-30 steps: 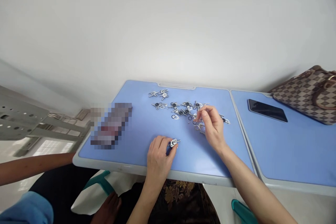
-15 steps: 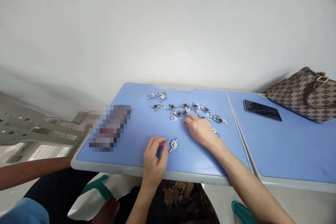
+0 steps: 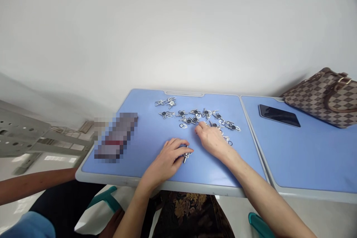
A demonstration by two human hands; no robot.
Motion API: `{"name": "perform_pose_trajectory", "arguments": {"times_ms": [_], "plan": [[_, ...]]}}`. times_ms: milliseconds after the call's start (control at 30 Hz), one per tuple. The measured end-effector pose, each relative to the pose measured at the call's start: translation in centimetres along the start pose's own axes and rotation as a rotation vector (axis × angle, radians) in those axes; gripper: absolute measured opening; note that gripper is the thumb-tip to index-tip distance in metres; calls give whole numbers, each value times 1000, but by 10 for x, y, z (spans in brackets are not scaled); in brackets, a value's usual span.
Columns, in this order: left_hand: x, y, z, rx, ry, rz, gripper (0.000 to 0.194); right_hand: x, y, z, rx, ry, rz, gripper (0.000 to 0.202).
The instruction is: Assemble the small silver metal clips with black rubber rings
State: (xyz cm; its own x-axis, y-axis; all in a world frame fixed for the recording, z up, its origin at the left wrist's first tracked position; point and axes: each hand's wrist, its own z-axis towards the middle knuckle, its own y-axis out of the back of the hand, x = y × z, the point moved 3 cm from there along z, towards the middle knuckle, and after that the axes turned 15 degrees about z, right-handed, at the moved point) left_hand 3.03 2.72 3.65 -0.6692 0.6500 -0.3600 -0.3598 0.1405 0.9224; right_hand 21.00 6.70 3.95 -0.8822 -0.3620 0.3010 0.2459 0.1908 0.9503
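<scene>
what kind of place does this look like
Possibly a classroom or shared workroom: two blue-topped tables pushed side by side, small metal parts spread out, and another person's arm nearby.

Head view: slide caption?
Left hand at one metal part, right hand at the scattered parts.

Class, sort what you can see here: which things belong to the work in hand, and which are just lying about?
In the work:
- metal piece at the left hand's fingers
- scattered metal pieces near the right hand
- small far group of metal pieces

Apparently just lying about:
- phone
- checkered bag
- blurred item, identity unclear
</scene>
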Motion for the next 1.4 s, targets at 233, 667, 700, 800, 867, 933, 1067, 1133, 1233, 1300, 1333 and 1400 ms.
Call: {"name": "perform_pose_trajectory", "arguments": {"times_ms": [233,667,700,800,867,933,1067,1133,1233,1300,1333,1400], "plan": [[-4,-8,-6,-96,188,84,21,10,2,-3,3,33,50,21],[0,16,10,-282,312,-352,27,19,8,-24,-353,505,865,25],[-2,16,13,-264,299,-394,28,21,8,-25,-374,534,873,26],[-4,14,16,-212,289,-511,28,22,6,-27,-421,583,882,27],[-3,11,16,-182,298,-571,27,22,4,-28,-439,597,872,28],[0,9,14,-164,301,-620,27,22,3,-29,-445,604,867,29],[3,8,12,-165,314,-689,26,23,5,-28,-413,542,906,22],[2,8,12,-172,318,-702,24,22,7,-27,-387,471,958,13],[1,7,13,-189,326,-692,24,21,9,-23,-379,426,1006,5],[0,6,13,-206,337,-662,24,20,8,-21,-390,436,1001,7],[0,5,13,-218,342,-646,25,20,8,-21,-397,439,995,9],[-1,3,13,-252,353,-622,26,21,7,-20,-422,437,982,11]]}}
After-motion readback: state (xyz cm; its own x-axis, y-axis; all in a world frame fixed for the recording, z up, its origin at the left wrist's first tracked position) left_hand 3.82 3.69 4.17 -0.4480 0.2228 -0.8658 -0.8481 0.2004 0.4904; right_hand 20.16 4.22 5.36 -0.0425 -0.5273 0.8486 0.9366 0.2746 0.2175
